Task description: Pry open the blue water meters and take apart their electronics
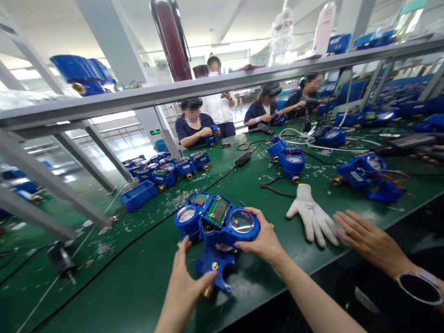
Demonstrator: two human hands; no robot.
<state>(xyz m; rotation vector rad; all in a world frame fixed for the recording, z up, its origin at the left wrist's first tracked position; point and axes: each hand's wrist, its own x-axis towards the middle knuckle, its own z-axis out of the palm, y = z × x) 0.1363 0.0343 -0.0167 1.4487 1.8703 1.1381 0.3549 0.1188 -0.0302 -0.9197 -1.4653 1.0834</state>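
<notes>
A blue water meter (219,238) with a round glass dial and an exposed green circuit board with a display (218,210) is in front of me. My right hand (265,238) grips its round dial end. My left hand (189,280) is open at its near left side, thumb and fingers apart. The thumb overlaps a blue curved cover (213,266) hanging below the meter; whether it touches cannot be told. Just behind stands another blue meter (186,215) with a round dial.
A white glove (308,215) lies to the right, beside another person's hand (374,240). Several blue meters (164,173) and a blue bin (138,195) stand left. A black cable (132,247) crosses the green table. A motor-like tool (61,263) is far left. Co-workers sit opposite, under a shelf (208,88).
</notes>
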